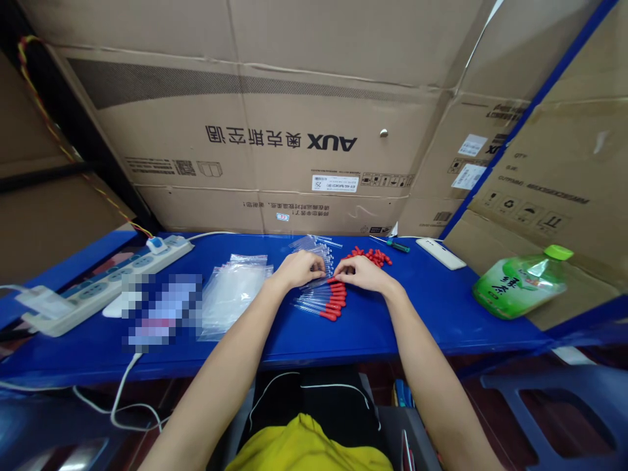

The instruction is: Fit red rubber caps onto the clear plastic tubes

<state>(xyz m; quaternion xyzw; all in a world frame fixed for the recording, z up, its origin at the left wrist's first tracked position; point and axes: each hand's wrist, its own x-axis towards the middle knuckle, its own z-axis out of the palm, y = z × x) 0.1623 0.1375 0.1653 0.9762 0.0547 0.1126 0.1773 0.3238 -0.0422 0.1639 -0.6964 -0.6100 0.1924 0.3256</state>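
Left hand pinches a clear tube, I think, right hand a red cap; looks light, brittle, grip capped end.

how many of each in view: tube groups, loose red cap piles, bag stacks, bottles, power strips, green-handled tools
Tube groups: 2 (red-capped tubes, tubes without red caps)
Loose red cap pile: 1
Bag stack: 1
Bottle: 1
Power strip: 1
Green-handled tool: 1
Total: 7
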